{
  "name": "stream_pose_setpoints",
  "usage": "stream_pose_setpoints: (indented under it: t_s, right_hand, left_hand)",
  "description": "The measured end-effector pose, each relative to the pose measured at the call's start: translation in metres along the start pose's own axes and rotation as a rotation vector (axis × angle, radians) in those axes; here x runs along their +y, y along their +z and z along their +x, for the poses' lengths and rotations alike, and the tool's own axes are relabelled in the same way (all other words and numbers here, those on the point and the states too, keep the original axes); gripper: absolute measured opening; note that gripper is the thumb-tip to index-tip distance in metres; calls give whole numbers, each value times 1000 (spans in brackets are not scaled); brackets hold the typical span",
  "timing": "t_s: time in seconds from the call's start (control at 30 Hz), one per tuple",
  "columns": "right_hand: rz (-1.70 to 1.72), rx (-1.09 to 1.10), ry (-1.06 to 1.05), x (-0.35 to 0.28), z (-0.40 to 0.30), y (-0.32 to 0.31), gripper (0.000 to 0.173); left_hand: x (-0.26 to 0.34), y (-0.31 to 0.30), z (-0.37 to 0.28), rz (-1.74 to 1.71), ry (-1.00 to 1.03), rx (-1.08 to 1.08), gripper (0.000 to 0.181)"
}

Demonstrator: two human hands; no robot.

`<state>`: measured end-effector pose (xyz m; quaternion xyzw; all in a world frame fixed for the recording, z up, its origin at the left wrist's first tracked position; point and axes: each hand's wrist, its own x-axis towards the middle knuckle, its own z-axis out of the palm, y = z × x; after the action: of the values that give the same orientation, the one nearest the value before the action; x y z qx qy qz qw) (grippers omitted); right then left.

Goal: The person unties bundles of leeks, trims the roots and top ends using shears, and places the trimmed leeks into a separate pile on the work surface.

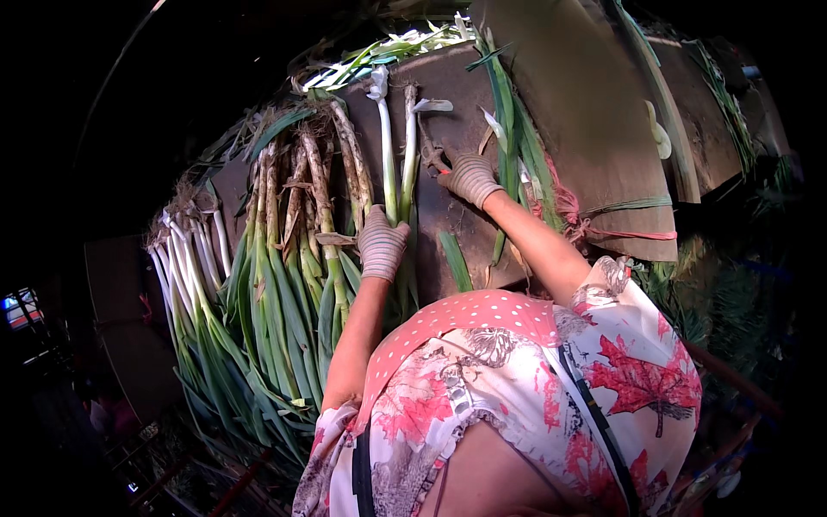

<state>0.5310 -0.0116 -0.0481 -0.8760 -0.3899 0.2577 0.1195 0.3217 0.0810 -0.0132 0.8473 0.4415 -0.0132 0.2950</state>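
My left hand (382, 244), in a striped knit glove, rests at the lower stalks of the leeks in the middle; its fingers are partly hidden, so its hold is unclear. Just above it lie a peeled white leek (386, 139) and a second pale leek (409, 152) with a loose strip of skin near its root end. My right hand (470, 178), gloved too, is closed around a small metal cutting tool with orange-red on its handle (434, 157), beside the second leek. Soil-stained leeks (316, 174) with roots lie left of my left hand.
Cleaned leeks (184, 258) are heaped at the far left. Green leaves (507, 116) and pink twine (564, 194) lie right of my right hand, by a large brown board (581, 84). Trimmings (400, 45) are piled beyond the work surface (446, 71). A cut leaf (456, 262) lies near me.
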Motion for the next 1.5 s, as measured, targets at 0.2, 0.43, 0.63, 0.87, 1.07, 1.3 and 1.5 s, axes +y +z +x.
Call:
stream_pose_setpoints:
  t_s: [0.2, 0.43, 0.63, 0.87, 1.07, 1.3, 1.5]
  right_hand:
    - [38, 2, -180, 5, -56, 12, 89]
    - [111, -420, -430, 18, -153, 38, 101]
    - [87, -290, -400, 6, -137, 40, 97]
    - [16, 29, -173, -2, -17, 23, 87]
    - [33, 85, -136, -25, 54, -10, 83]
    - [-41, 38, -99, -30, 73, -14, 74]
    - [66, -30, -239, -29, 55, -18, 63]
  left_hand:
    - [-41, -6, 29, -344, -26, -7, 51]
    - [-29, -34, -26, -973, -250, -112, 40]
    - [-30, -6, -37, -898, -147, 58, 57]
    - [-27, -7, -9, -705, -124, 67, 54]
    - [-57, 31, 22, -236, 42, 200, 57]
    - [-6, 17, 27, 162, 106, 201, 57]
    - [1, 17, 53, 222, 66, 154, 48]
